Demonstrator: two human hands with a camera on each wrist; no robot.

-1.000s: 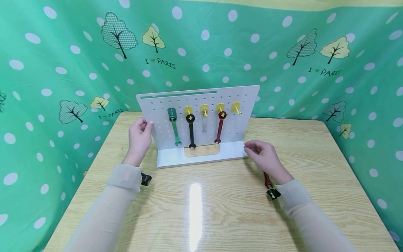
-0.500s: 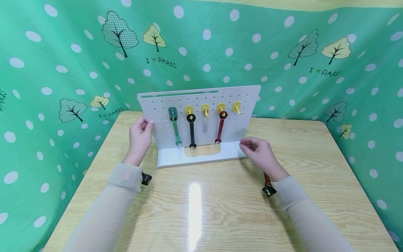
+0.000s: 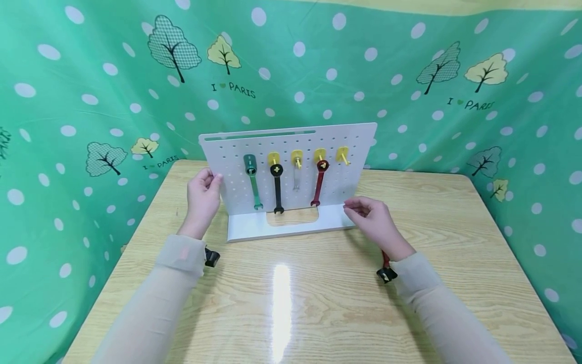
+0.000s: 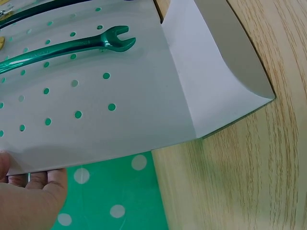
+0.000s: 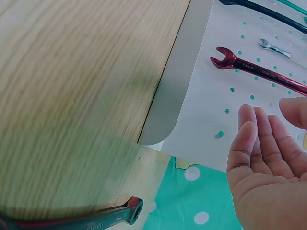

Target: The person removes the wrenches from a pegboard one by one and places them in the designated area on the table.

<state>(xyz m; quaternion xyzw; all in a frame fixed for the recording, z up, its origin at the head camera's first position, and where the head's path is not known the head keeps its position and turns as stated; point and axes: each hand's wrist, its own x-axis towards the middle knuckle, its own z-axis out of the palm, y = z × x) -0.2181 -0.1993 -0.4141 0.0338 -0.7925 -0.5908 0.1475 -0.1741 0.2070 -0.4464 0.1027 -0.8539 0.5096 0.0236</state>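
Note:
A white pegboard stand [image 3: 336,184] stands upright on the table. My left hand [image 3: 203,202] pinches its left edge between thumb and curled fingers, as the left wrist view also shows. Over the right end of the base hovers my right hand [image 3: 375,222], its fingers loosely bent and the thumb apart, with nothing in it [image 5: 268,167]. From the board's hooks hang a green wrench [image 3: 255,189], a black wrench [image 3: 278,189], a small silver wrench [image 3: 297,181] and a red wrench [image 3: 319,184]. The rightmost yellow hook [image 3: 343,155] bears nothing.
Another red wrench [image 3: 386,260] lies on the wooden table [image 3: 327,303], partly hidden under the right wrist. Behind the table hangs a green dotted cloth [image 3: 291,60], which also rises at both sides.
My right hand has moved slightly left, from the base's right end to over it. The left hand keeps its hold on the board's edge.

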